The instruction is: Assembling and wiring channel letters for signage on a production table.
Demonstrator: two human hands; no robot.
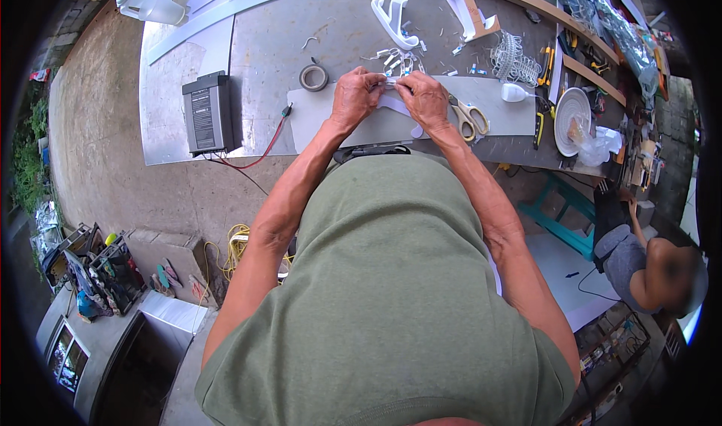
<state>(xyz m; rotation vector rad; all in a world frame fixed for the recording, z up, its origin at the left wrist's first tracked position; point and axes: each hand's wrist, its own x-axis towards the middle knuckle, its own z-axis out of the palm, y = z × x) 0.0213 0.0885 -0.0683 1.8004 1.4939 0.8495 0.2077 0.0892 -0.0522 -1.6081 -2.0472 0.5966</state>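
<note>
My left hand (pixel 356 95) and my right hand (pixel 423 97) meet over the workbench, fingertips pinched close together. A thin pale wire (pixel 389 84) stretches between the two pinches; its ends are hidden by the fingers. Just beyond the fingers lies a cluster of small white light modules (pixel 392 61) with thin wires. Under my hands lies a flat grey sheet (pixel 320 118). Scissors (pixel 470 119) with cream handles rest beside my right wrist. To the left of my left hand lies a roll of dark tape (pixel 313 77).
White letter-shaped plastic pieces (pixel 392 24) lie farther back. A black power supply box (pixel 208 115) with red and black leads stands at left. A coil of clear strip (pixel 515 59), pliers and a white round dish (pixel 573 121) sit right. Another person (pixel 639 264) is at lower right near a teal stool (pixel 560 215).
</note>
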